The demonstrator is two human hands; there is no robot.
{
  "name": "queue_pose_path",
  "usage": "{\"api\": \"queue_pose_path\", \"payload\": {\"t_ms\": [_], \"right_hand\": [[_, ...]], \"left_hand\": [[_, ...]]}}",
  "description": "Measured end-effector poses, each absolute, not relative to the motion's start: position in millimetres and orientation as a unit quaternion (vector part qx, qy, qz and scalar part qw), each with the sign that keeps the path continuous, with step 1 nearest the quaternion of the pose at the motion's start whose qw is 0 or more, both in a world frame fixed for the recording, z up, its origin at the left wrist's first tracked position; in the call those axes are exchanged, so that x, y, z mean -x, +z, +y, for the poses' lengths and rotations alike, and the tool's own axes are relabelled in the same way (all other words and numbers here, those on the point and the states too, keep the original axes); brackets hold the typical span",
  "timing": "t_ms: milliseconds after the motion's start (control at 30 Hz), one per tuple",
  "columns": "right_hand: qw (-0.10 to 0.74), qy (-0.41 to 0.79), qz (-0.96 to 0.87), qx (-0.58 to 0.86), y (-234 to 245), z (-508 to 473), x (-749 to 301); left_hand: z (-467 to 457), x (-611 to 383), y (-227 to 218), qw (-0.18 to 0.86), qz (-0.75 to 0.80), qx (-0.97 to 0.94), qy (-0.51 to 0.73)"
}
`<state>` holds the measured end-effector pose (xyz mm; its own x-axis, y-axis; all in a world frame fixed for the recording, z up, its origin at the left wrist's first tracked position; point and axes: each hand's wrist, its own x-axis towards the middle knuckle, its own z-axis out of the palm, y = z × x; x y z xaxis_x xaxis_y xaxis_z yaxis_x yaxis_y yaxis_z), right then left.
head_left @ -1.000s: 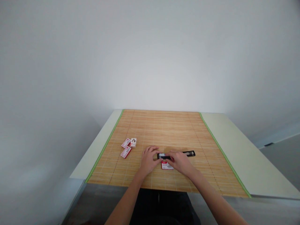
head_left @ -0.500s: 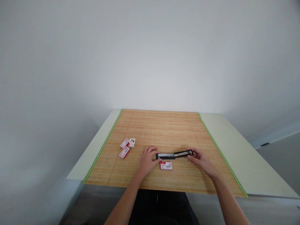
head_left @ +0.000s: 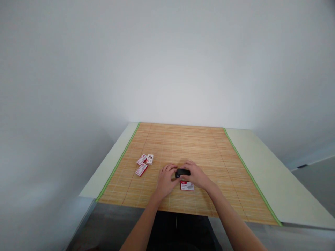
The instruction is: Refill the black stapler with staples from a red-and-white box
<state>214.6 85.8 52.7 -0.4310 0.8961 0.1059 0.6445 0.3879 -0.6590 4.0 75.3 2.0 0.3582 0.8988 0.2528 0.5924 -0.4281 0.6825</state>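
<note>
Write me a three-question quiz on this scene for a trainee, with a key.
1. True or false: the black stapler sits between the left hand and the right hand.

2. The lone red-and-white box lies on which side of the stapler?
a) the far side, toward the wall
b) the near side, toward the person
c) on top of it

3. Fill in the number: ____ small boxes lie grouped on the bamboo mat to the left of the left hand.

Key: 1. True. 2. b. 3. Three.
</note>
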Motion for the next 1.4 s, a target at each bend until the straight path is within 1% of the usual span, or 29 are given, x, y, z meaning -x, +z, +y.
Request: {"api": "queue_pose_path", "payload": {"t_ms": [100,200,300,400,467,600,700,833,933,1200,1400], "right_hand": [[0.235,0.261,-0.795,0.495,47,85,-222],[0.278,0.254,-0.757,0.534,40,80,-236],[0.319,0.264,-0.707,0.573,30,74,-248],[0.359,0.285,-0.676,0.578,20,68,-254],[0.382,0.301,-0.654,0.579,14,64,-257],[0.417,0.338,-0.597,0.596,6,54,-261],[0.427,0.36,-0.579,0.594,5,46,-262],[0.425,0.374,-0.575,0.591,5,40,-262],[0.419,0.375,-0.573,0.597,5,38,-259],[0.449,0.372,-0.558,0.591,5,31,-232],[0.462,0.37,-0.547,0.592,0,31,-226]], "left_hand": [[66,-5,6,0.235,0.501,-0.76,0.342],[49,-8,13,0.225,0.51,-0.751,0.353],[32,-16,22,0.231,0.45,-0.806,0.308],[27,-23,25,0.233,0.414,-0.841,0.259],[30,-26,21,0.227,0.433,-0.839,0.24],[41,-19,11,0.198,0.534,-0.787,0.238],[44,-6,10,0.2,0.553,-0.771,0.242],[46,15,17,0.268,0.481,-0.804,0.226],[48,17,20,0.291,0.463,-0.808,0.219],[54,-20,19,0.27,0.423,-0.837,0.22],[53,-27,21,0.257,0.433,-0.837,0.215]]}}
